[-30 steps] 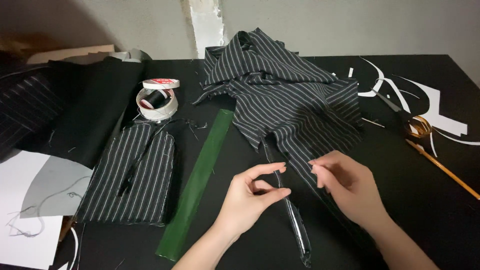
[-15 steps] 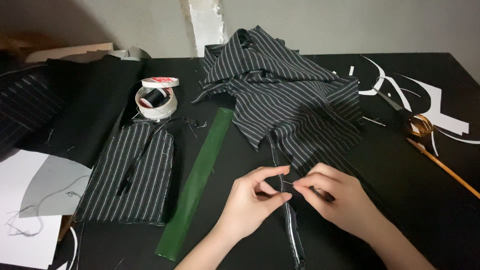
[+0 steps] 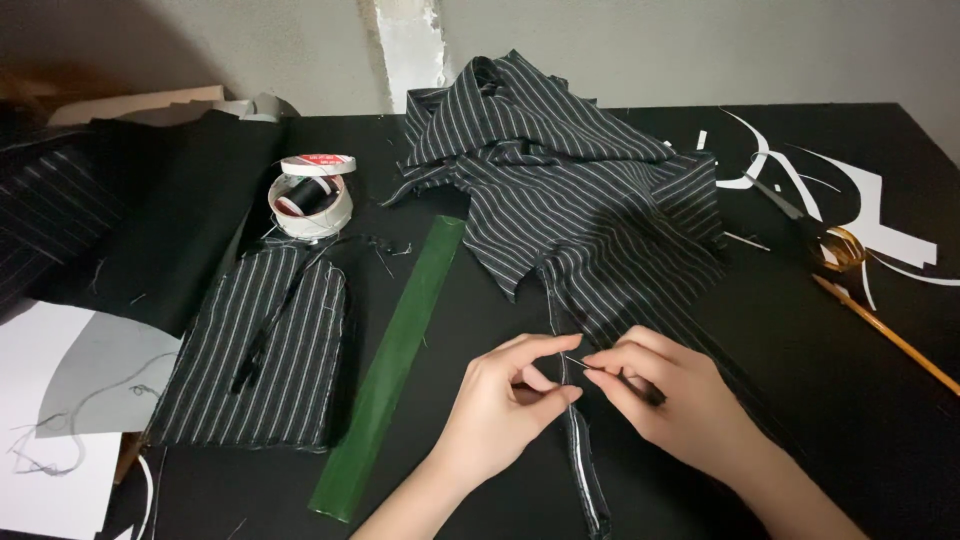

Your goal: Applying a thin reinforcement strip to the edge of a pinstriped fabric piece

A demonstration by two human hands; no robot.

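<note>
We pinch a narrow striped strip (image 3: 585, 470) at 6 o'clock, left hand (image 3: 505, 405) and right hand (image 3: 665, 400) fingers closed on it. The seam looks barely begun; most of the striped fabric (image 3: 570, 190) lies heaped at 12 o'clock.

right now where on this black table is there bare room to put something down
Bare patches: between the green ruler and the left hand, and right of the right hand, below the pencil. Crowded: the far right with scissors and paper scraps, and the left edge with the striped pieces.
</note>
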